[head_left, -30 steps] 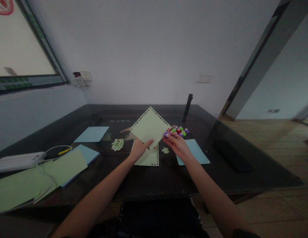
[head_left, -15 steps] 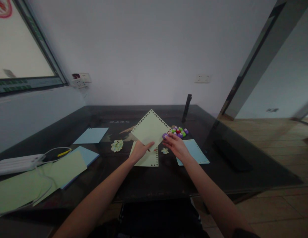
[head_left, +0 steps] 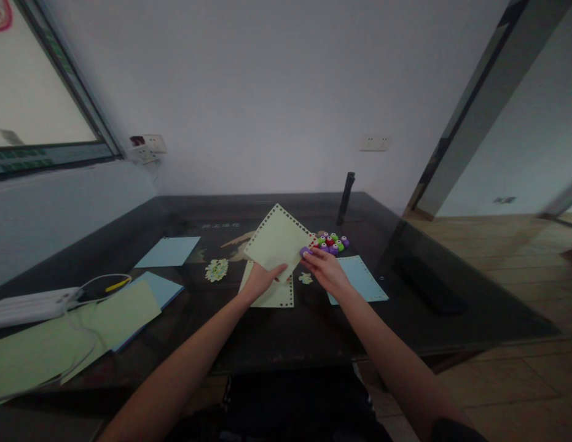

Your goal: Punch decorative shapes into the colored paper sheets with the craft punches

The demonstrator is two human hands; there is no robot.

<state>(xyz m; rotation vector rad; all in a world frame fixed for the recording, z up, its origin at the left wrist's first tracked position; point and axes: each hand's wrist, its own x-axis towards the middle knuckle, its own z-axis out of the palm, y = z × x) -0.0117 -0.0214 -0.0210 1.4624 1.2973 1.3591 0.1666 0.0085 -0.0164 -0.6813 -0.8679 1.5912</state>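
Observation:
My left hand [head_left: 260, 283] pinches the lower edge of a pale green paper sheet [head_left: 277, 236], thumb on top. This sheet is raised and turned cornerwise, with small shaped holes along its two upper edges. At its right side, my right hand [head_left: 329, 271] grips a small purple craft punch [head_left: 306, 252]; the paper's corner meets the punch, but whether it sits in the slot is too small to tell. Underneath lies another punched green sheet [head_left: 279, 299]. Paper cut-outs form a larger pile [head_left: 216, 270] on the left and a smaller pile [head_left: 306, 279] between my hands.
Several purple, green and red punches [head_left: 330, 243] cluster behind my right hand. A blue sheet [head_left: 363, 280] lies under my right forearm. Leftward are another blue sheet [head_left: 168, 252], green sheets [head_left: 124, 313] and a white power strip [head_left: 34, 307] with cables. A black upright object [head_left: 345, 197] stands at the back.
The green sheet's top corner has shifted slightly left. Both hands keep their grips, and the whole view has moved a little.

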